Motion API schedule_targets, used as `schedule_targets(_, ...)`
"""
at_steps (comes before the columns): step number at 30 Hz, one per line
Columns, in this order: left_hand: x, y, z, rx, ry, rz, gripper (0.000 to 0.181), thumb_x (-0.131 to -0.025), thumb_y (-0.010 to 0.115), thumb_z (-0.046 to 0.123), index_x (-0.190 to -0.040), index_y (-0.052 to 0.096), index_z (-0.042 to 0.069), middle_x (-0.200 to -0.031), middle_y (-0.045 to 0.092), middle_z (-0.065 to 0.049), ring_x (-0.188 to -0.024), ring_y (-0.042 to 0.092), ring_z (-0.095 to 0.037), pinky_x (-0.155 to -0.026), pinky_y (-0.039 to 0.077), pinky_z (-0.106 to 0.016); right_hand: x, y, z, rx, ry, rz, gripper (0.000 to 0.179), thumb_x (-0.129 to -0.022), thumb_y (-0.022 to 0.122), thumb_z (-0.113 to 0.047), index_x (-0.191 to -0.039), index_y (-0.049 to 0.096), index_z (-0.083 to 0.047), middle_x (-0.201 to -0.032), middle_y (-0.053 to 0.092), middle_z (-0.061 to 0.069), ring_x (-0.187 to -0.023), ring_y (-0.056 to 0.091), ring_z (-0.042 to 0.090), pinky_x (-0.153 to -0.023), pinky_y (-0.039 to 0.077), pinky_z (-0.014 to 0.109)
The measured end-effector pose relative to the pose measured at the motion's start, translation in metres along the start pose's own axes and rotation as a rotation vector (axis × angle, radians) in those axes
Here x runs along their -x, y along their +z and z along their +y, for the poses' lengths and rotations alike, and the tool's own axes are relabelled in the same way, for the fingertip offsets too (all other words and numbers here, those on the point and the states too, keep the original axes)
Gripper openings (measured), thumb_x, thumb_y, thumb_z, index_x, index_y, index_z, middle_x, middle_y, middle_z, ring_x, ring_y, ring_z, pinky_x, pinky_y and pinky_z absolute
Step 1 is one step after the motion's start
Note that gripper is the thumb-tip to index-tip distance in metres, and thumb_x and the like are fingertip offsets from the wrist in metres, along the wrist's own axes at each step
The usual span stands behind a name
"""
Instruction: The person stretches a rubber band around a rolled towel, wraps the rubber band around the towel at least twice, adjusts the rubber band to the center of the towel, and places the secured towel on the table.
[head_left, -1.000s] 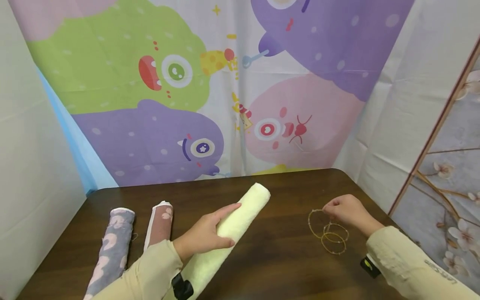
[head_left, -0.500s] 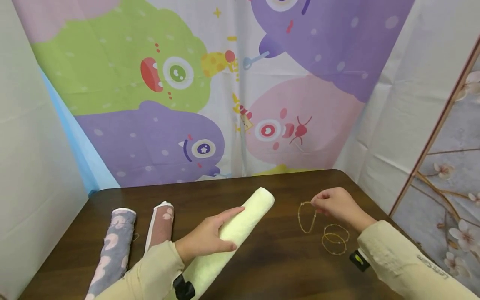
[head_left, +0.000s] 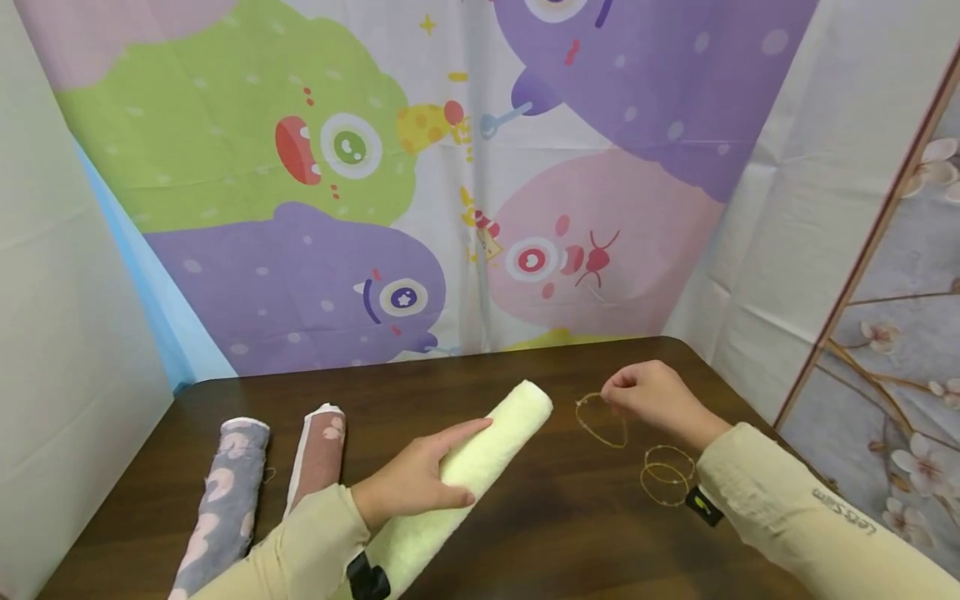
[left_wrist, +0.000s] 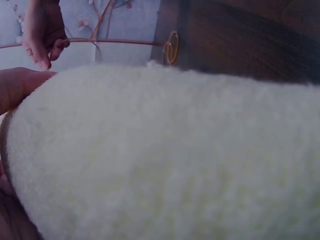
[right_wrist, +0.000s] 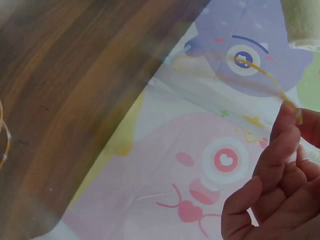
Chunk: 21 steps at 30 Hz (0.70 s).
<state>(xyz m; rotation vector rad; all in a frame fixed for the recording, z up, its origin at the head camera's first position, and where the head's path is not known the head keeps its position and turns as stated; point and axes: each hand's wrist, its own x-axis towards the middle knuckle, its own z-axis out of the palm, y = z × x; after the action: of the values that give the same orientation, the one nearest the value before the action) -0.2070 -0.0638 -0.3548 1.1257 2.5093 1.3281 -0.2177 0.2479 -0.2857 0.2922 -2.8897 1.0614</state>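
My left hand (head_left: 420, 483) grips a pale yellow rolled towel (head_left: 487, 454), fingers and thumb round its sides. The roll slants up and to the right, and its fuzzy surface (left_wrist: 165, 150) fills most of the left wrist view. To its right, my right hand (head_left: 660, 404) pinches a thin yellow looped band (head_left: 578, 414) between thumb and fingertips. The right wrist view shows this band (right_wrist: 267, 74) rising from the fingertips. Two similar thin bands (head_left: 643, 487) lie overlapping on the table, below the right hand.
At the left on the dark wooden table (head_left: 570, 533) lie a grey towel roll with pink shapes (head_left: 225, 492) and a brown towel roll with a white edge (head_left: 322, 450). A cartoon-print cloth (head_left: 360, 250) hangs behind the table; a floral panel (head_left: 892, 400) stands at right.
The right hand has lifted one band away from the other two and carried it left toward the yellow towel. The left hand keeps its grip, and the roll has shifted slightly right.
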Motion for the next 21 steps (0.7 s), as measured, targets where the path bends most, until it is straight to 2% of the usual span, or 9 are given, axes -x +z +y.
schedule_targets(7, 0.001, -0.001, -0.001, 0.002, 0.006, 0.019, 0.081, -0.070, 0.075, 0.003, -0.143, 0.042, 0.005, -0.138, 0.050, -0.017, -0.103, 0.054, -0.024, -0.081, 0.047, -0.030, -0.002, -0.003, -0.008, 0.021, -0.021, -0.005, 0.011, -0.086, 0.063, -0.008, -0.081, 0.069, 0.000, -0.060, 0.059, -0.003, -0.055, 0.055, 0.011, -0.054, 0.047, 0.028)
schedule_targets(14, 0.001, -0.001, -0.001, 0.001, 0.001, 0.019, 0.080, -0.070, 0.075, 0.003, -0.143, 0.042, 0.006, -0.138, 0.050, -0.017, -0.103, 0.055, -0.023, -0.083, 0.047, -0.030, -0.004, -0.003, -0.015, 0.033, -0.035, -0.008, 0.011, -0.087, 0.063, -0.007, -0.080, 0.068, 0.000, -0.060, 0.060, -0.003, -0.056, 0.056, 0.011, -0.056, 0.047, 0.028)
schedule_targets(21, 0.002, 0.001, -0.003, -0.039, 0.062, 0.025, 0.077, -0.072, 0.073, 0.002, -0.142, 0.043, 0.003, -0.136, 0.052, -0.018, -0.102, 0.056, -0.020, -0.086, 0.046, -0.030, -0.005, -0.002, -0.021, 0.043, -0.035, -0.005, 0.010, -0.087, 0.064, -0.007, -0.081, 0.069, -0.001, -0.061, 0.061, -0.003, -0.056, 0.055, 0.009, -0.055, 0.046, 0.028)
